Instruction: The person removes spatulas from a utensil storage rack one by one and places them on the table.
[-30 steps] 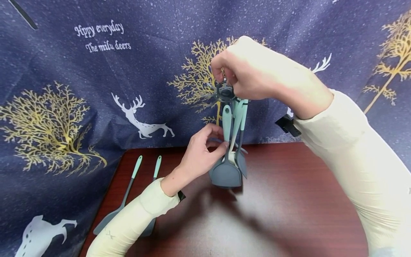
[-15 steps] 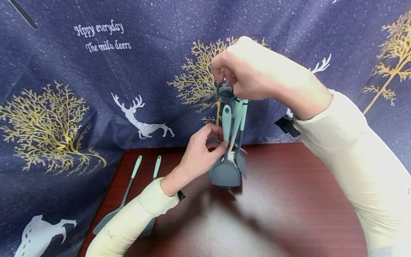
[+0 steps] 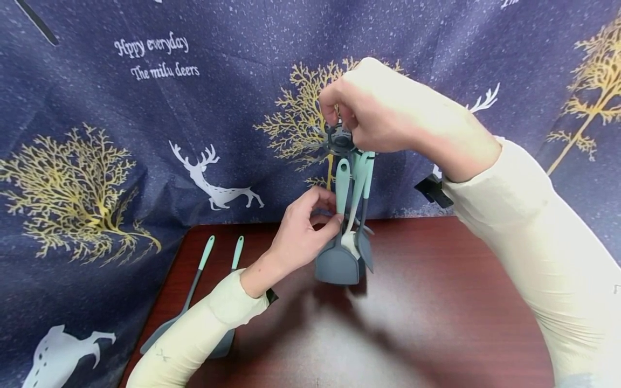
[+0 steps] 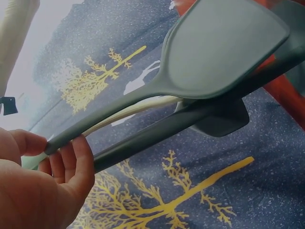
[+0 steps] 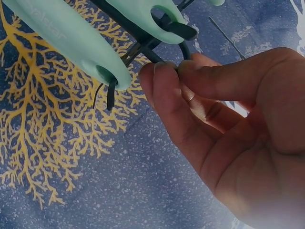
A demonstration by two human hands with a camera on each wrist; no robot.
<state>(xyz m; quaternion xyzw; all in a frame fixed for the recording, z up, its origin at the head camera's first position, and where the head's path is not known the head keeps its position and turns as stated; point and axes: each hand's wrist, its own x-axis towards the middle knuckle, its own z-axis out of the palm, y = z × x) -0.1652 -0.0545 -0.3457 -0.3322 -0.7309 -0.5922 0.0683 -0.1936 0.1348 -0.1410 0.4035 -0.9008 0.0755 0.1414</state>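
Standing nearly upright at the left hand [image 3: 303, 229], the turner [image 3: 337, 267] has its long axis running up and down: green handle [image 3: 343, 183] above the fingertips, grey blade [image 4: 224, 47] below them. Left hand: grasping, thumb and fingers pinching the turner about where handle meets shaft. Of the two hands the left is nearer, being in contact; the right hand [image 3: 378, 105] is above and to the right of the turner's holed end, no contact with it seen. Right hand: grasping, thumb and fingertips pinching the ring [image 5: 186, 49] atop the rack [image 3: 341, 141]. The hooks [image 5: 111, 95] spread close to that hand's fingertips, and the holed end lies between the two hands, near hook level. Whether a hook passes through its hole, I cannot tell from where I stand. Just right of the left fingertips are a white tool [image 3: 350, 243] and a grey tool [image 3: 364, 248], handles up. Well left of the left hand, one loose tool [image 3: 206, 252] and another [image 3: 237, 252] lie on the table [image 3: 436, 302], each partly hidden by the sleeve [image 3: 233, 302].
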